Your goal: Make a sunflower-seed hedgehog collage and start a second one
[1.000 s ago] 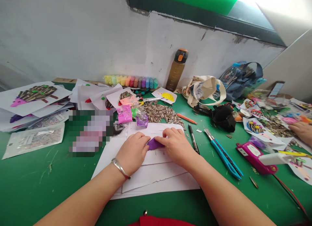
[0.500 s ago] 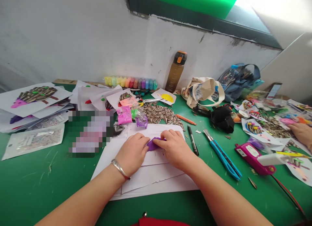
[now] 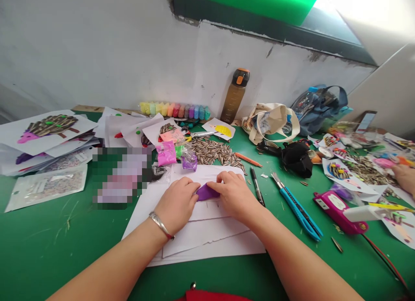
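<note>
A flattened piece of purple modelling clay (image 3: 206,192) lies on the upper part of a stack of white paper (image 3: 210,249). From the left, my left hand (image 3: 179,202), with a silver bangle at its wrist, grips the clay's edge between curled fingers. My right hand (image 3: 232,196) is bent over the other side, its thumb on the clay. Parts of both ends of the clay are hidden by my fingers. Just beyond the paper sit a pink clay packet (image 3: 166,153) and a purple clay packet (image 3: 189,161), beside a pile of striped sunflower seeds (image 3: 214,153).
To the right lie a black pen (image 3: 257,186), a blue utility knife (image 3: 300,212) and a magenta glue gun (image 3: 339,211) with a cord. Papers with seed hedgehogs (image 3: 48,130) are stacked left. A bottle (image 3: 235,95) stands by the wall. Another person's hand (image 3: 405,177) is at far right.
My right hand has shifted slightly right and its thumb has slid toward the clay's right end, baring more of the clay. The left hand stays nearly in place.
</note>
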